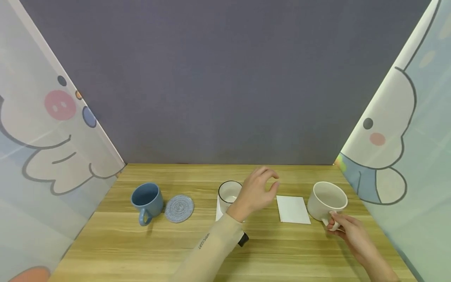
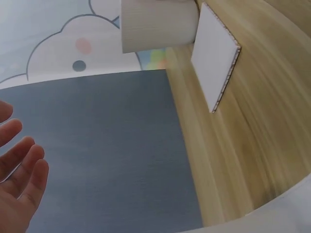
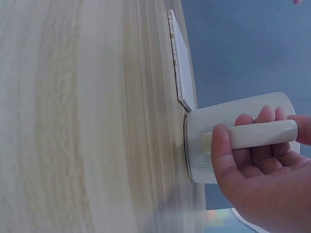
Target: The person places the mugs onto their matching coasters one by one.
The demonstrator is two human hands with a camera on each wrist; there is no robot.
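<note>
Right hand (image 1: 353,234) grips handle (image 3: 260,135) of ribbed, cylindrical cream ceramic mug (image 1: 321,206) beside square white coaster (image 1: 293,210). Left hand (image 1: 256,191) hovers, fingers loosely bent.

Leftmost, there it was, the left mug (image 1: 147,199), and just right of it lay the left coaster (image 1: 179,208)! On to the middle: the cup (image 1: 229,192) stood on the middle coaster (image 1: 219,209), and the left hand (image 1: 255,192) hung above the table (image 1: 141,250) between that cup and the right coaster (image 1: 293,210). Right again, just beside that coaster, came the right mug (image 1: 318,207), the right hand (image 1: 352,235) on its near side. Behind everything rose the back panel (image 1: 225,78) at the table's far edge!
</note>
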